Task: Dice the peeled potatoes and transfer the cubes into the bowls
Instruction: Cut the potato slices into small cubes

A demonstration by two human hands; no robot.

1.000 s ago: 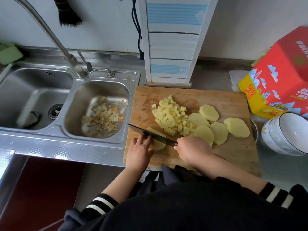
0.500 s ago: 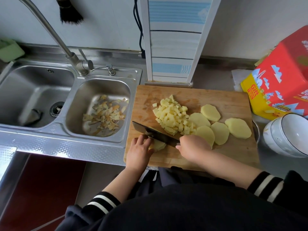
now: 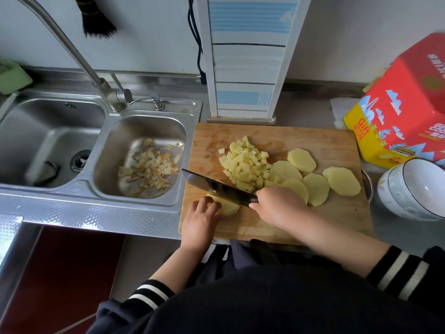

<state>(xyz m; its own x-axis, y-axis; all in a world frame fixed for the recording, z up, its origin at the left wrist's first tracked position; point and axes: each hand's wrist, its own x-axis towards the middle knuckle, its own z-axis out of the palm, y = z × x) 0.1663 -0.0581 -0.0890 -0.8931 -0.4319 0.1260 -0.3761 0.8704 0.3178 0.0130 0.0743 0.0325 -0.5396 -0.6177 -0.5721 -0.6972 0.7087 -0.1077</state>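
We see a wooden cutting board [image 3: 320,141] lying on a steel surface [image 3: 385,230] just right of a double sink [image 3: 60,191]. Our left hand [image 3: 201,219] presses curled fingers on a stack of potato slices [image 3: 227,207] at the board's near left, its grip clamped on that stack. Our right hand [image 3: 277,206] has its grip closed round the handle of a dark knife [image 3: 216,188], whose blade lies across the stack. A pile of potato cubes [image 3: 245,165] sits mid-board, and round slices [image 3: 315,184] fan out to its right. White bowls [image 3: 414,189] lie tipped on the surface beyond the board's right edge, below a red and yellow box [image 3: 407,112]. Peelings [image 3: 151,165] lie in the smaller basin. A tap [image 3: 72,49] rises before a pale wall, where a dark brush [image 3: 96,18] hangs.
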